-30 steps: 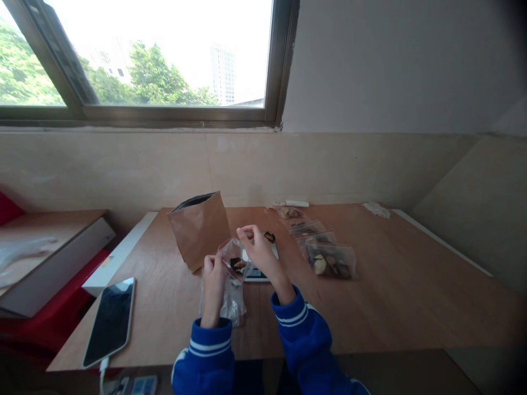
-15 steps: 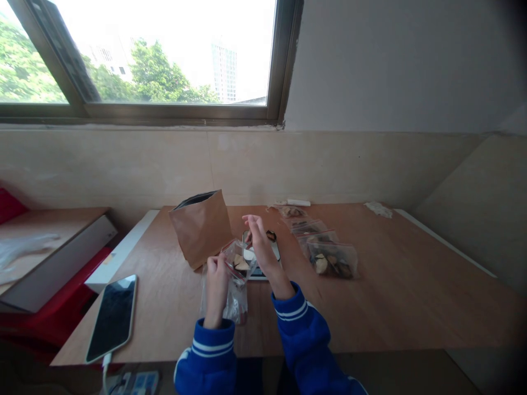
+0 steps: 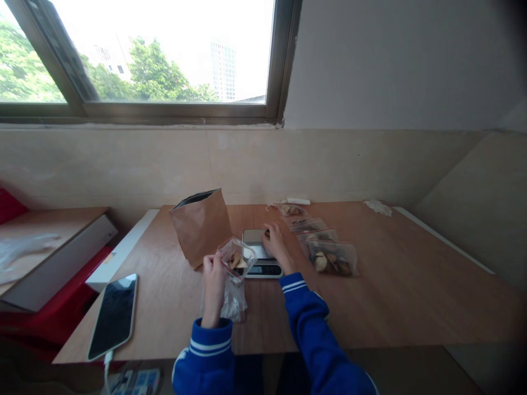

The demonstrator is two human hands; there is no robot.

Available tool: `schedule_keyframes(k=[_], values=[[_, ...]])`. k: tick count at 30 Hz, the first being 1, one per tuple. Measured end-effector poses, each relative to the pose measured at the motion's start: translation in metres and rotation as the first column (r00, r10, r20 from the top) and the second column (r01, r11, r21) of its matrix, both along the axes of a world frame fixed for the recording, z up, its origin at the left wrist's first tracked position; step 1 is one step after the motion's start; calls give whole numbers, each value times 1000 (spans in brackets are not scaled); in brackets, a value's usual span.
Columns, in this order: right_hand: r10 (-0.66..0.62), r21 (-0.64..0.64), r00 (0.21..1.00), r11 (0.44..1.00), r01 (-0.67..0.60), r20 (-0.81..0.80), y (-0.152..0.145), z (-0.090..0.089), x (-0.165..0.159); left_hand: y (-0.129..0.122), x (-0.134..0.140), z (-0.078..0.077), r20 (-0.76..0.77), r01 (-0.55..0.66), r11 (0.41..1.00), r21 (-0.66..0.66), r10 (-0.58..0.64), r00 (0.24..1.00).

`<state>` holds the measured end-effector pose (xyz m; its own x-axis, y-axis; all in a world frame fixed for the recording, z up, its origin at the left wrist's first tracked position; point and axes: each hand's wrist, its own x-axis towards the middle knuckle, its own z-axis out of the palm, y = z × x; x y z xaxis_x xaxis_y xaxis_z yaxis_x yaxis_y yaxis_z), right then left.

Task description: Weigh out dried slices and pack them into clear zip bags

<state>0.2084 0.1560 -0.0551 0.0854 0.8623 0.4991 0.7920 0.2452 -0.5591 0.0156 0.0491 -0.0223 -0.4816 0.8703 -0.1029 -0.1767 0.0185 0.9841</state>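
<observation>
My left hand (image 3: 213, 277) is closed on the edge of a clear zip bag (image 3: 237, 257) with pale dried slices inside, held just in front of the kitchen scale (image 3: 252, 238). Over the scale's right side, my right hand (image 3: 276, 241) has its fingers curled round a dark-edged dried slice (image 3: 267, 234), partly hidden by them. The small display (image 3: 258, 269) on the scale's front is lit, but its digits are too small to read. Beneath the left hand's bag lie more clear plastic bags (image 3: 234, 304) on the table.
An open brown paper pouch (image 3: 201, 227) stands left of the scale. On the right lie several filled zip bags (image 3: 334, 258) in a row running back. A phone (image 3: 113, 315) with a cable rests at the table's left edge. Crumpled white material (image 3: 377, 207) lies at the back right.
My right hand has come down from above the bag, moving right, onto the dark slice on the scale. My left hand keeps the bag in nearly the same place.
</observation>
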Motion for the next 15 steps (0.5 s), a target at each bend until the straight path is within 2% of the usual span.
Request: schedule_keyframes(k=[3,5,7,9,12,15], values=[[17,-102,997,995,-10,72,-1,-15,4,-2,2,5,-4,-8,1000,-14,8,1000],[4,-106,999,994,2,52,-4,-14,4,-3,2,6,-21,-14,1000,-18,14,1000],[21,-79,999,997,-24,-35,-8,-5,3,-3,2,7,-47,-12,1000,-24,11,999],[110,-32,973,992,-119,-203,-13,12,0,-2,2,7,-77,-2,1000,-24,0,997],[298,63,822,949,-307,-485,-28,51,-6,0,3,6,-73,32,999,-38,-34,997],[399,81,706,895,-438,-585,-52,94,-11,5,7,7,-34,62,997,-43,-63,997]])
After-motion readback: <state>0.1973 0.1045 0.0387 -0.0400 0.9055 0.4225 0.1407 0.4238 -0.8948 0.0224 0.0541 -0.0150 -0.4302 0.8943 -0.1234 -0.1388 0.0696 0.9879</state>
